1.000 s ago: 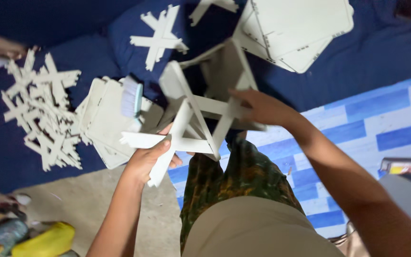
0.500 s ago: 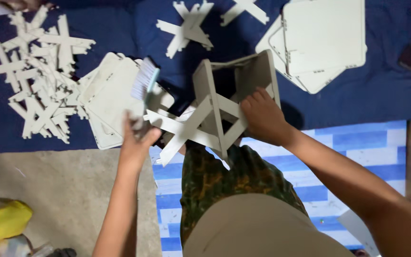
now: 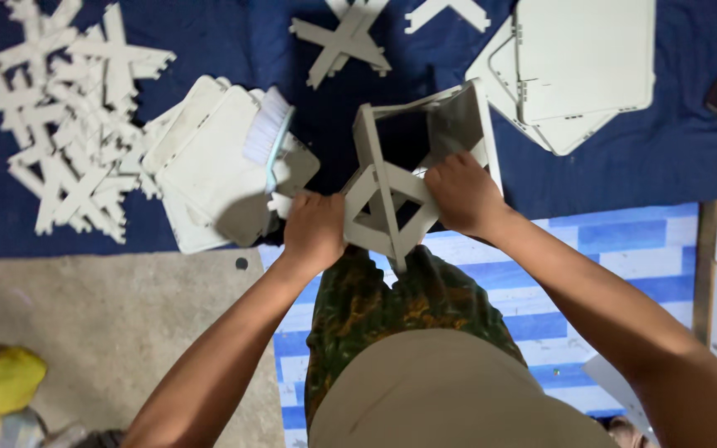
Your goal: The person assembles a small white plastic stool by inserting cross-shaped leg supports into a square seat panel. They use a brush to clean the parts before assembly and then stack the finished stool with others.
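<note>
Both hands grip a pale grey slotted-panel frame [image 3: 400, 178] held over the person's lap above the blue cloth [image 3: 209, 33]: the left hand [image 3: 315, 228] is clenched on its near left corner and the right hand [image 3: 465, 192] is closed over the crossed brace on its right side. To seat the crossed pieces well, I judge the panels should be kept square and pressed evenly from both sides, so no tab bends. The frame looks like thin, matte flat board, open-sided, with 1 X-shaped brace facing the camera.
</note>
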